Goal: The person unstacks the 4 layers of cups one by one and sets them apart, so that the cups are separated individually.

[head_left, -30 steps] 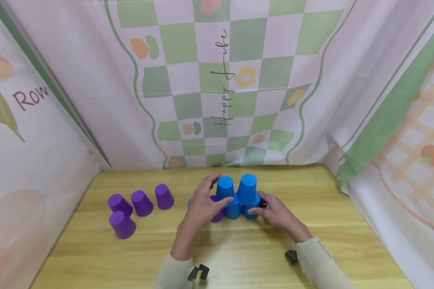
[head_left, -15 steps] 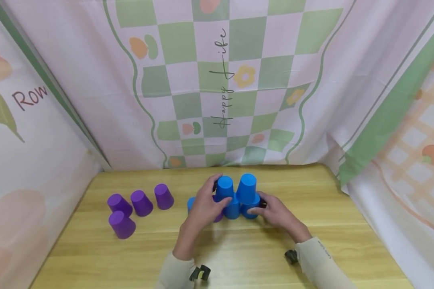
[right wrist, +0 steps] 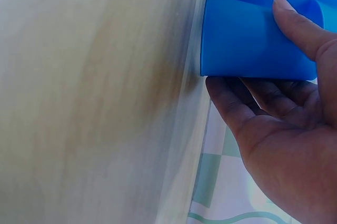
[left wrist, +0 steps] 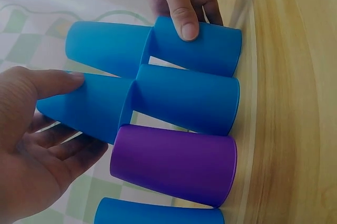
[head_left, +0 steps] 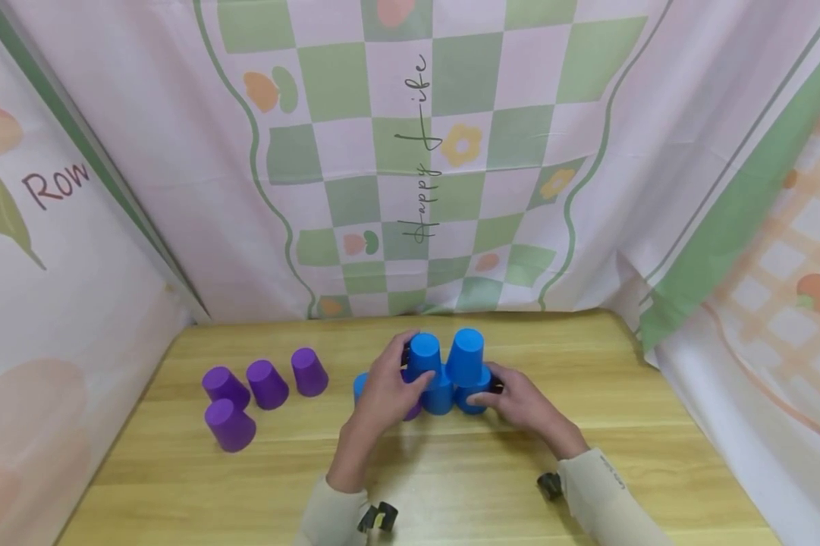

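Upside-down cups form two levels. A purple cup (left wrist: 174,166) stands in the lower row, with a blue cup (left wrist: 158,212) at its left and a middle blue cup (head_left: 440,396) at its right. The row ends in a right-hand blue cup (right wrist: 253,39). My left hand (head_left: 384,387) grips the upper left blue cup (head_left: 425,355), its rim over the purple and middle blue cups. With thumb in front and fingers behind, my right hand (head_left: 522,398) holds the right-hand lower cup. Above that one sits another upper blue cup (head_left: 467,356). In the head view my left hand hides much of the purple cup.
Several purple cups stand upside down at the left of the wooden table (head_left: 259,493), one of them a front purple cup (head_left: 230,426). A patterned curtain (head_left: 410,189) hangs along the table's back edge, and more cloth closes off both sides.
My left hand has shifted very slightly right around the upper left cup, showing more of the leftmost blue cup and less of the purple one. My right hand and the cups stay put.
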Available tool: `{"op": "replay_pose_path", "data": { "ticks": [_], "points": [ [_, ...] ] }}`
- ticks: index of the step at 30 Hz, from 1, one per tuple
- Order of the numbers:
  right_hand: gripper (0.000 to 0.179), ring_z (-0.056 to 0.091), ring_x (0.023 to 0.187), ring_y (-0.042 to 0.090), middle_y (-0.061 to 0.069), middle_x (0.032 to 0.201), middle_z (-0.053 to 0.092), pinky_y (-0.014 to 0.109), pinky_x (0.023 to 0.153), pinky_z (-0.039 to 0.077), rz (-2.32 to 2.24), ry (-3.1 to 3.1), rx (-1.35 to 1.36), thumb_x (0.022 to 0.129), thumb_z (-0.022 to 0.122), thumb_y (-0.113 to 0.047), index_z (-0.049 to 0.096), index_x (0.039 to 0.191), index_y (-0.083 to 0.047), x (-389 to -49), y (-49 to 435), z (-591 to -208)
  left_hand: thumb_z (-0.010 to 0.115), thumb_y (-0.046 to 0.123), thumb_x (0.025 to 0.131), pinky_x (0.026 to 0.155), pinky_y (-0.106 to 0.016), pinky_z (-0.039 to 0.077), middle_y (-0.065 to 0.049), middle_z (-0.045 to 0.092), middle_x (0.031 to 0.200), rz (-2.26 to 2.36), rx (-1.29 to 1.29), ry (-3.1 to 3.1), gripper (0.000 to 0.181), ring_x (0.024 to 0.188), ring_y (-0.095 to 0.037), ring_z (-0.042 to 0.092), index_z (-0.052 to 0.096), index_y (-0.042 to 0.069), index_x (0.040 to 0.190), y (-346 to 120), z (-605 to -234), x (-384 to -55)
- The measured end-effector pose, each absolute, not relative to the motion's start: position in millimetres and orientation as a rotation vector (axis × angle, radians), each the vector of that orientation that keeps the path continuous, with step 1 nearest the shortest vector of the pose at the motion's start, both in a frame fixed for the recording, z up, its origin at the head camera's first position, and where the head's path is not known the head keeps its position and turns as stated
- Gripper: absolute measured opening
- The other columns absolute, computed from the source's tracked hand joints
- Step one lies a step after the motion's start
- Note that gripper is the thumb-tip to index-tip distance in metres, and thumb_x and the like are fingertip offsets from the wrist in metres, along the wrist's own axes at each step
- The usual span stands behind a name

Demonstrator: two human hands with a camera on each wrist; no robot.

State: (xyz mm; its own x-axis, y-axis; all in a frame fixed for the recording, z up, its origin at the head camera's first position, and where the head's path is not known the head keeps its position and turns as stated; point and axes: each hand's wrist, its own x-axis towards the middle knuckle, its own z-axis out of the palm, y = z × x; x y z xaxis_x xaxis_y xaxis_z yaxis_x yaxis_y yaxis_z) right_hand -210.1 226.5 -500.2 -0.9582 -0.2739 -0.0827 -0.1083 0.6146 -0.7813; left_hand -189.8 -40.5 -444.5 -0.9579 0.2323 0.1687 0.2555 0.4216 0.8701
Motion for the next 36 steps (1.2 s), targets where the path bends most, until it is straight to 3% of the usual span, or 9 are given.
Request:
{"op": "replay_pose_path", "data": {
  "ticks": [26, 36],
  "points": [
    [0.056, 0.062, 0.130, 0.035, 0.010, 0.142, 0.065, 0.065, 0.111, 0.048, -1.248, 2.646, -0.311, 0.098, 0.074, -0.044, 0.061, 0.143, -0.016, -208.1, 226.7, -500.4, 0.073, 0.017, 0.101, 0.113, -0.058, 0.049, -0.014, 0.055, 0.153, -1.675, -0.396, -2.567, 0.064, 0.141, -0.036, 0.055, 0.041, 0.013, 0.157, -47.9, -430.7, -178.2],
    [0.047, 0.063, 0.122, 0.029, 0.007, 0.135, 0.068, 0.063, 0.110, 0.050, -1.264, 2.644, -0.314, 0.098, 0.074, -0.043, 0.064, 0.136, -0.017, -208.8, 226.5, -500.0, 0.075, 0.016, 0.099, 0.116, -0.057, 0.047, -0.012, 0.057, 0.152, -1.620, -0.349, -2.542, 0.065, 0.142, -0.035, 0.055, 0.043, 0.011, 0.155, -59.8, -426.9, -169.4]
  ]
}}
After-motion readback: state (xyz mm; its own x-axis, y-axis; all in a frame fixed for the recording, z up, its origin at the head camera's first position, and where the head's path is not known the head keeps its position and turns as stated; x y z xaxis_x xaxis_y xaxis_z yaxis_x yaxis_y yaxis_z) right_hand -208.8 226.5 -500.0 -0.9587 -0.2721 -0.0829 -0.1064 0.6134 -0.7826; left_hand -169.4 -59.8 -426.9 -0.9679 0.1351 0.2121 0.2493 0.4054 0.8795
